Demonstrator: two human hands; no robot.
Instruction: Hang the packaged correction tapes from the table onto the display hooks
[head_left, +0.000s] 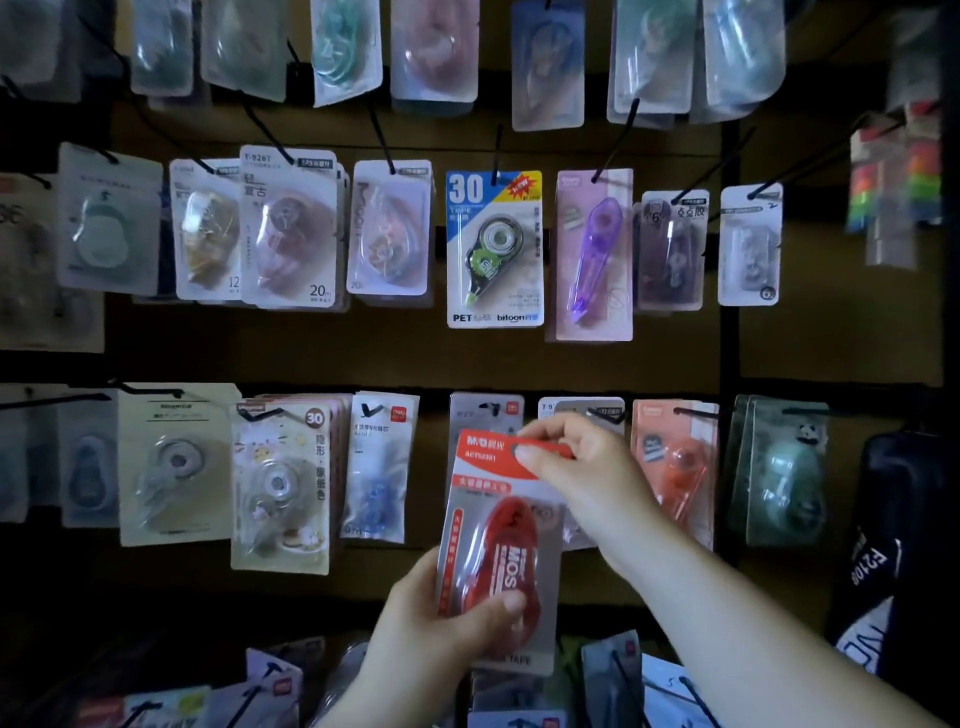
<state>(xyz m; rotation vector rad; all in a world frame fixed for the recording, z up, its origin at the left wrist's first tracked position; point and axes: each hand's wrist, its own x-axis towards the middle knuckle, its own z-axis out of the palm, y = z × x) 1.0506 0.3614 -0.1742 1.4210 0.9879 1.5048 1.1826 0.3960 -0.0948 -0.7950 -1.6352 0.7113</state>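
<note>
A red packaged correction tape (501, 540) with a red header card is held upright in front of the display wall, at lower centre. My left hand (436, 618) grips its bottom edge, thumb over the blister. My right hand (576, 462) pinches the top of the header card near its hang hole. The top of the pack overlaps a grey pack (485, 410) on the lower row's hook (491, 405). Whether the red pack's hole is on a hook is hidden by my fingers.
Rows of black hooks carry many correction-tape packs: a blue "30" pack (493, 249), a purple one (595, 254), an orange one (675, 462) right of my hand. More packs hang below (613, 675). A dark bag (893, 545) hangs at right.
</note>
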